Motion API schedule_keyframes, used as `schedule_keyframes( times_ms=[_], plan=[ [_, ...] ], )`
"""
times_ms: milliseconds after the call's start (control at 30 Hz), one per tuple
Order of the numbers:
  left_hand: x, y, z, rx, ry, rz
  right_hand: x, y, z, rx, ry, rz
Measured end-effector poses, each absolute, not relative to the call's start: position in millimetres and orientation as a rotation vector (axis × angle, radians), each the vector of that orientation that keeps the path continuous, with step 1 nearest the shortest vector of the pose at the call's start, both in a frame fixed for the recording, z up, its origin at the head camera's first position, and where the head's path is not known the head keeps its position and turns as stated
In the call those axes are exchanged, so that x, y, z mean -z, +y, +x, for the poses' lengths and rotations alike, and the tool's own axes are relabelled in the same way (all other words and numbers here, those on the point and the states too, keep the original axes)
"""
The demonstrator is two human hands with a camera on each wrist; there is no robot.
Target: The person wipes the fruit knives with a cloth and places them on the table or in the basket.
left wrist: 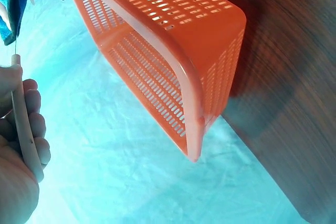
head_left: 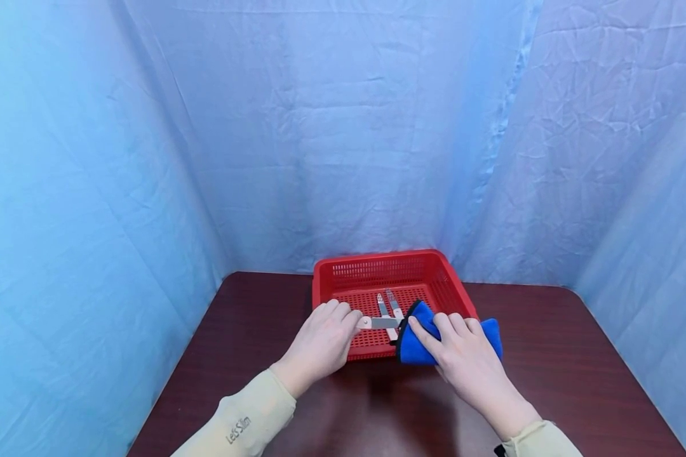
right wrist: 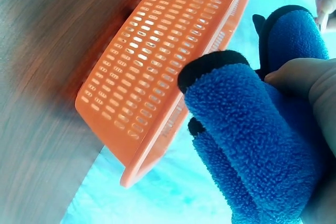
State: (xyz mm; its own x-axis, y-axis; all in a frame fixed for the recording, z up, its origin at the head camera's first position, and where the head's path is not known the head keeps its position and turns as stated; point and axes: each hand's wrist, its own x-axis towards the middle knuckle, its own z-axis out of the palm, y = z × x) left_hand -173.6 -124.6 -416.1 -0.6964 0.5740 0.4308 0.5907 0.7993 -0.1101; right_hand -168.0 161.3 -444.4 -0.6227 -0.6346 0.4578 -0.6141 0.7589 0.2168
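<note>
My left hand (head_left: 324,336) grips the pale handle of a knife (head_left: 384,323), whose flat grey blade points right. In the left wrist view the handle (left wrist: 26,124) lies along the curled fingers, the thin blade seen edge-on. My right hand (head_left: 463,349) holds a folded blue cloth (head_left: 414,343) with black edging, its index finger pressing near the blade's tip. The cloth hides the tip. In the right wrist view the fluffy cloth (right wrist: 247,129) hangs in thick folds below the thumb. Both hands are at the near side of a red perforated basket (head_left: 377,255).
Two more pale-and-grey knives (head_left: 382,308) lie on the basket's floor, partly hidden by the held knife and cloth. The basket stands on a dark reddish-brown table (head_left: 251,330). Blue curtains (head_left: 320,127) hang behind the table and along both sides.
</note>
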Motion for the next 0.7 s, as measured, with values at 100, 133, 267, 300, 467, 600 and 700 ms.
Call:
schedule_keyframes(
  times_ms=[100, 133, 267, 300, 467, 600, 700],
  plan=[
    [417, -126, -174, 0.072, -2.544, -0.873, 443, 165, -168, 0.056, -2.437, 0.924],
    [417, -127, -174, 0.076, -2.539, -0.874, 443, 166, -168, 0.057, -2.437, 0.919],
    [418, -129, -175, 0.071, -2.496, -0.87, 441, 171, -167, 0.063, -2.433, 0.902],
    [419, -130, -176, 0.065, -2.484, -0.866, 441, 172, -167, 0.063, -2.432, 0.9],
    [419, -133, -179, 0.008, -2.462, -0.847, 440, 174, -166, 0.041, -2.422, 0.906],
    [421, -135, -180, -0.015, -2.436, -0.83, 439, 174, -165, 0.028, -2.417, 0.925],
    [421, -136, -181, -0.023, -2.393, -0.828, 438, 174, -165, 0.014, -2.399, 0.947]
  ],
)
